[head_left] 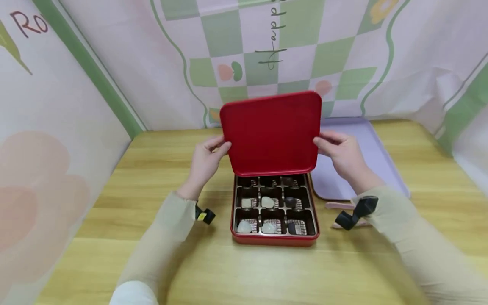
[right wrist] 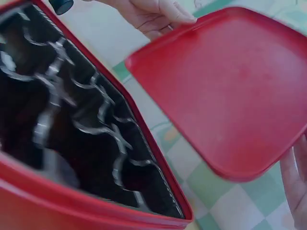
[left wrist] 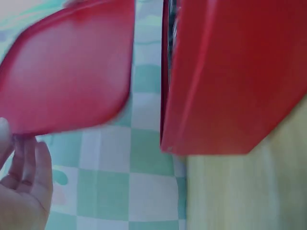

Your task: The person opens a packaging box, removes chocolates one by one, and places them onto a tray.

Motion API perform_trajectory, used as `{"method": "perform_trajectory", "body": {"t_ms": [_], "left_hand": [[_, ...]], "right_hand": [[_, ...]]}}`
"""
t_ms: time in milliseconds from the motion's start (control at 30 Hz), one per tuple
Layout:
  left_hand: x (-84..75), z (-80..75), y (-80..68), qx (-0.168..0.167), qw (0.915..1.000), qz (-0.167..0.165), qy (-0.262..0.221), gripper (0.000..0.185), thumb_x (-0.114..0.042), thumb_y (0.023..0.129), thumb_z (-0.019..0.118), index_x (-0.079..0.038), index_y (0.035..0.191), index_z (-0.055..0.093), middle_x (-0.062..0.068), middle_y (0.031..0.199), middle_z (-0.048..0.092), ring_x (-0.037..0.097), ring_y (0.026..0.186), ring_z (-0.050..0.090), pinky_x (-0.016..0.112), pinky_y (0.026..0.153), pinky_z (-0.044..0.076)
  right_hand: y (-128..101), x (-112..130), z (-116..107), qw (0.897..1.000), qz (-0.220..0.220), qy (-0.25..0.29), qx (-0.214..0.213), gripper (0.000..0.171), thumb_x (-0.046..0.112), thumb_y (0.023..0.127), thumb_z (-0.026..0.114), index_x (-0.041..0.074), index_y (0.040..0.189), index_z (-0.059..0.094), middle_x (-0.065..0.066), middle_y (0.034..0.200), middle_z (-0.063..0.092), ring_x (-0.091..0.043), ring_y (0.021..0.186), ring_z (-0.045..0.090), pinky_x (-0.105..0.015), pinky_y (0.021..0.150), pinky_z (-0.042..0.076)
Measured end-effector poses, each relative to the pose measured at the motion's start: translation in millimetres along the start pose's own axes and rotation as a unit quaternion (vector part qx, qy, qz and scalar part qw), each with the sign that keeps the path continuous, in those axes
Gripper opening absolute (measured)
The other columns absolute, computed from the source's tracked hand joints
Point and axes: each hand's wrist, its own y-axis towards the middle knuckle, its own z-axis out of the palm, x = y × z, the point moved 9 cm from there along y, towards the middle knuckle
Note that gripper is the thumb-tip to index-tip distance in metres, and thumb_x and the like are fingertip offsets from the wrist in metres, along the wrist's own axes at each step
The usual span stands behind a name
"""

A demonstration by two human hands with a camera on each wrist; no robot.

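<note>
Red lid [head_left: 271, 132] held tilted over the far half of the open chocolate box [head_left: 274, 209] on the wooden table [head_left: 152, 169].
Left hand [head_left: 207, 159] pinches the lid's left edge, right hand [head_left: 340, 151] its right edge; a lilac tray [head_left: 366, 156] lies just right; pale and dark chocolates [head_left: 267, 203] sit in the compartments.

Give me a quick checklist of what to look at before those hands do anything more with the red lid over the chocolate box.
1. Left hand grips the red lid at its left edge: ok.
2. Right hand grips the lid's right edge: ok.
3. Lid lifted off the red box, tilted above its rear row: ok.
4. Box sits flat on the wooden table: ok.
5. Every compartment filled: not ok, some cells in the dark insert look empty, and the rear row is partly hidden.
6. Free spot to set the lid down: ok, the lilac tray beside the box looks bare, though partly hidden.
</note>
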Motion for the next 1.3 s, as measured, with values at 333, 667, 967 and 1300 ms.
{"method": "perform_trajectory", "body": {"t_ms": [333, 667, 967, 1300], "left_hand": [[34.5, 22.5, 63.3, 0.0, 0.9926, -0.115, -0.037, 0.036, -0.012, 0.092, 0.061, 0.001, 0.125, 0.06, 0.011, 0.097, 0.065, 0.004, 0.077, 0.06, 0.024, 0.07, 0.059], [77.3, 30.9, 73.0, 0.028, 0.9692, -0.237, -0.06, 0.038, -0.011, 0.094, 0.056, -0.001, 0.131, 0.055, 0.012, 0.111, 0.065, 0.009, 0.086, 0.059, 0.022, 0.075, 0.058], [147.5, 44.9, 80.8, 0.104, 0.943, -0.29, -0.127, 0.049, -0.001, 0.093, 0.054, -0.008, 0.14, 0.045, 0.016, 0.132, 0.056, 0.026, 0.115, 0.058, 0.032, 0.097, 0.051], [144.5, 46.7, 69.7, 0.099, 0.9387, -0.322, -0.076, 0.056, 0.01, 0.091, 0.048, -0.009, 0.143, 0.04, 0.018, 0.138, 0.048, 0.027, 0.12, 0.053, 0.033, 0.101, 0.048]], "right_hand": [[45, -29, -20, 0.986, 0.151, -0.058, -0.029, 0.033, 0.02, 0.086, 0.068, 0.009, 0.117, 0.066, 0.015, 0.078, 0.067, 0.001, 0.072, 0.063, -0.018, 0.06, 0.058], [61, -83, -18, 0.955, 0.278, -0.095, 0.044, 0.066, 0.023, 0.094, 0.056, -0.004, 0.146, 0.026, 0.02, 0.073, 0.064, 0.003, 0.072, 0.062, -0.017, 0.065, 0.057], [63, -110, -16, 0.941, 0.303, -0.093, 0.119, 0.065, 0.004, 0.097, 0.044, -0.001, 0.15, 0.006, 0.019, 0.079, 0.059, 0.005, 0.076, 0.059, -0.019, 0.073, 0.056], [70, -127, -20, 0.935, 0.308, -0.117, 0.135, 0.061, -0.003, 0.096, 0.039, -0.002, 0.149, 0.01, 0.012, 0.085, 0.056, 0.003, 0.077, 0.059, -0.019, 0.076, 0.056]]}}
